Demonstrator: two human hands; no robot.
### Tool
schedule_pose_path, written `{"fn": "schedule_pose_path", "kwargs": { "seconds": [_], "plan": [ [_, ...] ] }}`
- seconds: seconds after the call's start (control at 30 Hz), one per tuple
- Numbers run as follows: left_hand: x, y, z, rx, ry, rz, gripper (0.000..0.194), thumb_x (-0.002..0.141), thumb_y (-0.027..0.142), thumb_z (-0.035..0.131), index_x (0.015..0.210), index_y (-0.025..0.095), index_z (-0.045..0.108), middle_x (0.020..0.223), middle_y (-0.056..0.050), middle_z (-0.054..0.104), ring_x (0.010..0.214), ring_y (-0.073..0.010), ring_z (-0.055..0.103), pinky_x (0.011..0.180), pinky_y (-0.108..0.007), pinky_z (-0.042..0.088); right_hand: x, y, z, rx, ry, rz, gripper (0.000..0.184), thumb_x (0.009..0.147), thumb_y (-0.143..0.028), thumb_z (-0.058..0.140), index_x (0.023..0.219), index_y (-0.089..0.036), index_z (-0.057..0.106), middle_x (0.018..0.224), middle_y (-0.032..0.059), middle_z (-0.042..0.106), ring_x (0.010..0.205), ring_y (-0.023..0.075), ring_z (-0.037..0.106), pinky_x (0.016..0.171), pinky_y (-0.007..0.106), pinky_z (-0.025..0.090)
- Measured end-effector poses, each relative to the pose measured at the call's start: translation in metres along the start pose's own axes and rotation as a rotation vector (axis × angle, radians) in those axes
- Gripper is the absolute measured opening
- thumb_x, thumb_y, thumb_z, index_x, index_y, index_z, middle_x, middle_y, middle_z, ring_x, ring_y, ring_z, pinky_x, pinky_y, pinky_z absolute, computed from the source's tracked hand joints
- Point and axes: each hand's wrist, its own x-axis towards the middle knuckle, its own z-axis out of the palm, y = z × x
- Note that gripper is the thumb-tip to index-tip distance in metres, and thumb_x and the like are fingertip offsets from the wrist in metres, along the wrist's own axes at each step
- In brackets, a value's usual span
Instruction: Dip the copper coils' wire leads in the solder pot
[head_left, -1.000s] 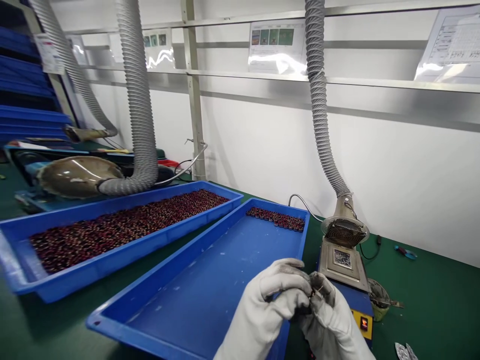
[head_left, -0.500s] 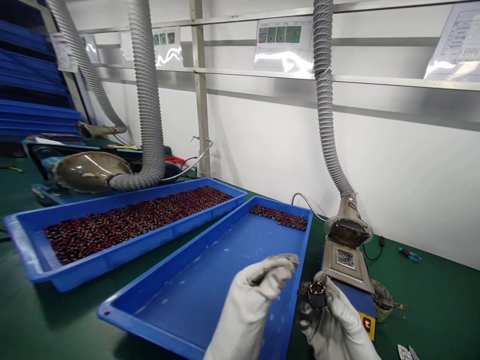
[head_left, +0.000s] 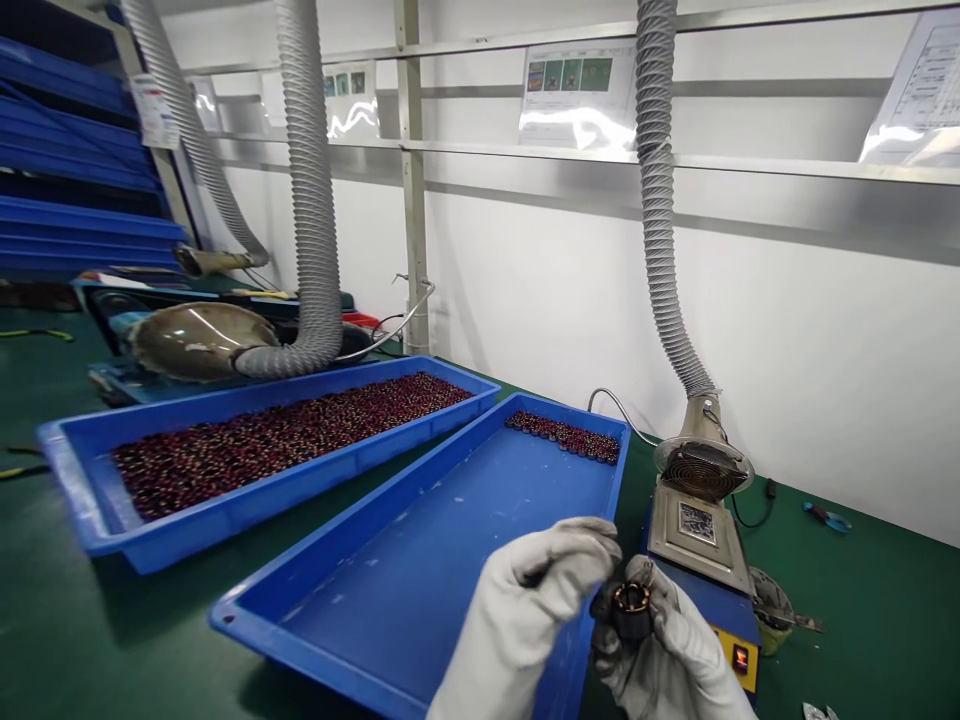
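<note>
Between the gloved fingers of my right hand (head_left: 679,640) is a small black ring-shaped coil core (head_left: 631,612) with copper-coloured wire around its upper rim. It is held upright, with its round opening facing up towards me. My left hand (head_left: 544,580), also in a white glove with darkened fingertips, is closed in a pinch just left of the core. Whether those fingertips hold anything is hidden. Under my left hand lies the near blue tray (head_left: 405,570), with rows of small dark-red and copper parts (head_left: 566,438) at its far end.
Another blue tray (head_left: 90,520), full of similar parts, stands to the left. On the right sits a solder pot (head_left: 697,522) with a square molten-looking surface, below a fume hood (head_left: 701,465) and hose. A small cup (head_left: 772,610) and blue-handled pliers (head_left: 827,517) are beyond it.
My left hand has moved right, closer to the coil core, and its fingers have curled more. My right hand still holds the core. The whole view has shifted slightly.
</note>
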Motion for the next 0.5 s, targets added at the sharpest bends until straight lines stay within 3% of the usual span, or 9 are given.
{"fn": "schedule_pose_path", "kwargs": {
  "seconds": [0.07, 0.13, 0.23, 0.4, 0.5],
  "plan": [
    [-0.001, 0.007, -0.001, 0.026, -0.01, -0.045, 0.016, 0.06, 0.016, 0.061, 0.07, 0.024, 0.071, 0.079, 0.0, 0.072, 0.07, -0.0159, 0.064, 0.064, -0.023, 0.051, -0.001, -0.002, 0.0, -0.008, 0.004, -0.018, 0.026, 0.059, -0.026, 0.076, 0.078, -0.021, 0.06, 0.077, 0.0026, 0.069, 0.063, 0.0149, 0.064, 0.059, 0.027, 0.049],
    [-0.003, 0.018, 0.003, 0.149, -0.127, -0.154, 0.021, 0.057, 0.012, 0.062, 0.073, 0.022, 0.071, 0.085, -0.002, 0.071, 0.07, -0.0158, 0.064, 0.062, -0.021, 0.05, -0.002, -0.003, 0.0, -0.045, 0.036, -0.048, 0.026, 0.059, -0.028, 0.076, 0.08, -0.021, 0.061, 0.077, 0.0023, 0.069, 0.064, 0.0152, 0.064, 0.06, 0.029, 0.05],
    [-0.007, 0.028, 0.01, 0.259, -0.255, -0.21, 0.018, 0.058, 0.006, 0.058, 0.059, 0.019, 0.069, 0.079, -0.004, 0.068, 0.075, -0.0169, 0.063, 0.065, -0.021, 0.049, 0.0, -0.002, -0.001, -0.129, 0.089, -0.095, 0.023, 0.06, -0.03, 0.075, 0.077, -0.022, 0.061, 0.071, 0.0005, 0.067, 0.061, 0.0165, 0.063, 0.06, 0.032, 0.051],
    [-0.011, 0.018, 0.014, 0.135, -0.162, -0.034, 0.019, 0.062, 0.007, 0.058, 0.058, 0.022, 0.069, 0.077, -0.003, 0.067, 0.081, -0.0177, 0.061, 0.068, -0.021, 0.049, 0.004, -0.001, -0.006, -0.217, 0.095, -0.177, 0.029, 0.05, -0.031, 0.081, 0.066, -0.021, 0.059, 0.057, -0.0024, 0.061, 0.051, 0.0143, 0.058, 0.056, 0.029, 0.05],
    [-0.014, 0.012, 0.014, 0.034, -0.127, -0.027, 0.018, 0.059, 0.007, 0.065, 0.056, 0.024, 0.069, 0.071, 0.0, 0.067, 0.079, -0.0154, 0.061, 0.071, -0.02, 0.049, 0.005, -0.004, -0.011, -0.254, 0.124, -0.249, 0.025, 0.054, -0.03, 0.078, 0.066, -0.02, 0.059, 0.057, -0.0019, 0.06, 0.051, 0.0138, 0.057, 0.054, 0.028, 0.05]
  ]
}}
